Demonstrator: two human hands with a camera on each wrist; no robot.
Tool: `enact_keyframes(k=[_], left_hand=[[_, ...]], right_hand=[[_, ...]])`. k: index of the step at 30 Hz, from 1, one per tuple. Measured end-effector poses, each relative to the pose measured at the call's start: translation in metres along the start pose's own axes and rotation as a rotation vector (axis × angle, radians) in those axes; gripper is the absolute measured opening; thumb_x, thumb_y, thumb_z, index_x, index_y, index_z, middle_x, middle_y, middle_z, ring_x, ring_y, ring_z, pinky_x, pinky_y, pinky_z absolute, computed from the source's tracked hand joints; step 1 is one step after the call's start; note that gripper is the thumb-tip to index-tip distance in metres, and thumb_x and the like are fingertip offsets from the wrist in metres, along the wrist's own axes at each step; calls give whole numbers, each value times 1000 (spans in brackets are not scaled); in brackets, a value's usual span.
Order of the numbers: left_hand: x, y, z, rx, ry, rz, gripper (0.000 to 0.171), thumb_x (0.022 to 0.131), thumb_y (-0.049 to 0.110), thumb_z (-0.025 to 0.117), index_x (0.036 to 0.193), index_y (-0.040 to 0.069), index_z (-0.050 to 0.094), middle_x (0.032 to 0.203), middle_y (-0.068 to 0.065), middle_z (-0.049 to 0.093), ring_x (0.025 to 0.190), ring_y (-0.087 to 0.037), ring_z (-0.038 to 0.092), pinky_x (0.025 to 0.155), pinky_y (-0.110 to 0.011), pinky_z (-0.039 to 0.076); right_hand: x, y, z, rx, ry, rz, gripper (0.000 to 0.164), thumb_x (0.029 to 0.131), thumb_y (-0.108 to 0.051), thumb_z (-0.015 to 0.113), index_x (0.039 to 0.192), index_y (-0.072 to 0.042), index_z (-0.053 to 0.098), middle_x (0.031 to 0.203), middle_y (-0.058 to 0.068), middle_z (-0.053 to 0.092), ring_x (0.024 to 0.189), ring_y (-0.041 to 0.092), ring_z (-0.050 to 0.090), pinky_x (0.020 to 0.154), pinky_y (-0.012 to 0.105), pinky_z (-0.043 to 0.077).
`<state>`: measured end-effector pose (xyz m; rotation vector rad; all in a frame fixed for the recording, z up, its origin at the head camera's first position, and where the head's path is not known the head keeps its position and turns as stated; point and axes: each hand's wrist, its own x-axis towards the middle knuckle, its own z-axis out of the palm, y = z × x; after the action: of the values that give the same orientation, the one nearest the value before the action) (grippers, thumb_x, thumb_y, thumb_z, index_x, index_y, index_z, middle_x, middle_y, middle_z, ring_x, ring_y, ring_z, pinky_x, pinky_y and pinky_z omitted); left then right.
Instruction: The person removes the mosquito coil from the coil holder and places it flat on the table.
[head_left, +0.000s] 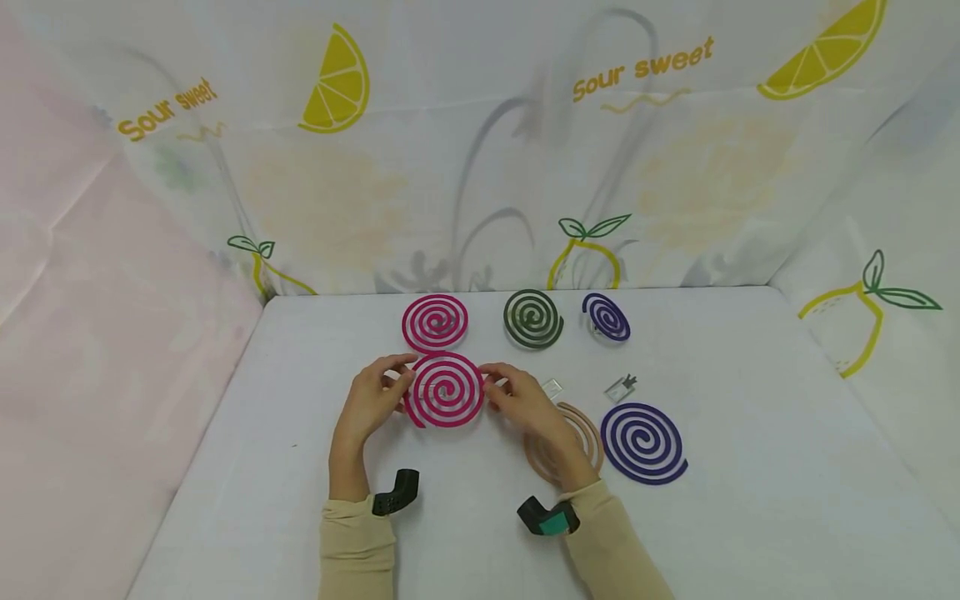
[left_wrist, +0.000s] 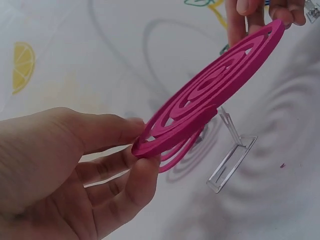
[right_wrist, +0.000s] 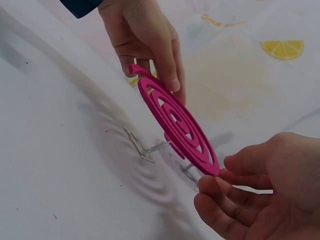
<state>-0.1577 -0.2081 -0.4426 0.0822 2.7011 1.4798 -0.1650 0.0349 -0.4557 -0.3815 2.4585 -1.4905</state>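
Head view has us pinching a flat bright-pink spiral coil (head_left: pixel 446 389) by its rim, left hand (head_left: pixel 370 396) at nine o'clock, right hand (head_left: pixel 523 403) at three, over a small silvery rectangular-based stand (left_wrist: pixel 237 165), another pink spiral (head_left: pixel 437 322) at twelve.

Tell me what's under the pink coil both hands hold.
A stand: its base shows beneath the pink coil, on the table. The coil covers its top, so contact can't be seen.
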Motion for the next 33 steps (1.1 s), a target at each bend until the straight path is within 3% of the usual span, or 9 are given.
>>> enact_keyframes(k=[6, 15, 22, 33], left_hand=[[-2, 0, 0, 29, -28, 48, 33, 93, 10, 57, 126, 7, 58, 96, -12, 53, 66, -13, 58, 57, -30, 55], [-2, 1, -1, 34, -93, 31, 32, 93, 11, 58, 125, 10, 59, 98, -12, 54, 71, -16, 59, 62, -33, 56], [-2, 4, -1, 8, -144, 71, 30, 91, 12, 61, 121, 9, 62, 97, -12, 55, 72, -18, 60, 59, -26, 55], [-2, 10, 2, 2, -199, 87, 27, 90, 9, 61, 117, 7, 63, 95, -12, 58, 75, -18, 61, 58, -25, 55]], right_hand=[[-1, -1, -3, 10, -5, 5, 31, 95, -12, 52, 126, -9, 57, 104, 11, 61, 74, 10, 59, 61, 21, 45], [-2, 0, -6, 15, 9, -10, 26, 95, -12, 53, 119, -6, 60, 101, 11, 63, 74, 11, 60, 62, 21, 46], [-2, 1, -12, 60, 0, -39, 23, 93, -8, 55, 115, -2, 59, 96, 15, 64, 75, 14, 61, 66, 21, 52], [-4, 1, -15, 3, 16, -38, 19, 91, -8, 56, 109, -5, 61, 95, 11, 63, 77, 16, 59, 66, 19, 49]])
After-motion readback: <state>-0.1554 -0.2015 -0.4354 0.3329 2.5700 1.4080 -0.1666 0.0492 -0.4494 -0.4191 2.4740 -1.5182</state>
